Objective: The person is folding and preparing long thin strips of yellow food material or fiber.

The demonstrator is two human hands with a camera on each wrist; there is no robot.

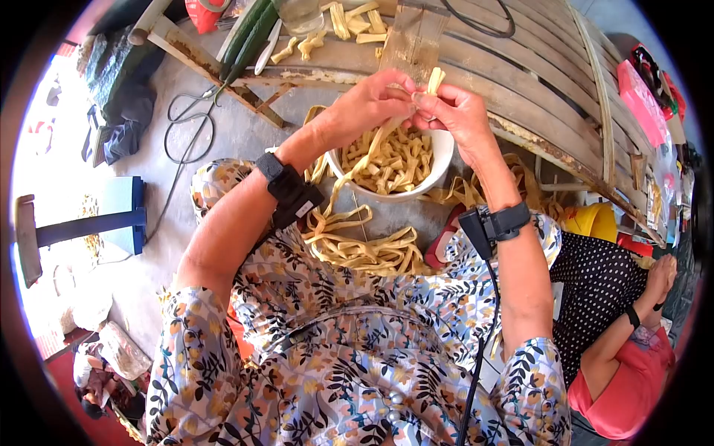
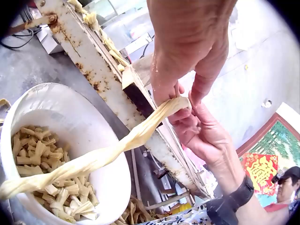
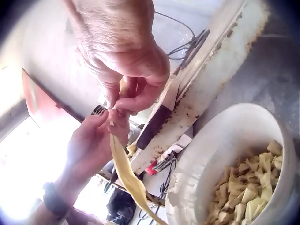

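Both hands meet above a white bucket (image 1: 440,165) of short pale-yellow knotted pieces (image 1: 387,165). A long twisted yellow strip (image 2: 117,149) runs from the fingers down across the bucket. My left hand (image 1: 372,108) pinches this strip near its upper end. My right hand (image 1: 457,119) pinches the strip's end part, and a short folded tip (image 1: 436,79) sticks up between its thumb and fingers. In the right wrist view the right hand (image 3: 126,56) partly hides the pinched spot, and the strip (image 3: 124,173) hangs below the left hand (image 3: 96,143).
A slatted wooden bench (image 1: 520,82) with a rusty frame stands beyond the bucket, with knotted pieces (image 1: 357,22) and cucumbers (image 1: 249,37) on it. Loose strips (image 1: 364,241) lie below the bucket. A seated person in a pink top (image 1: 621,386) is at the right.
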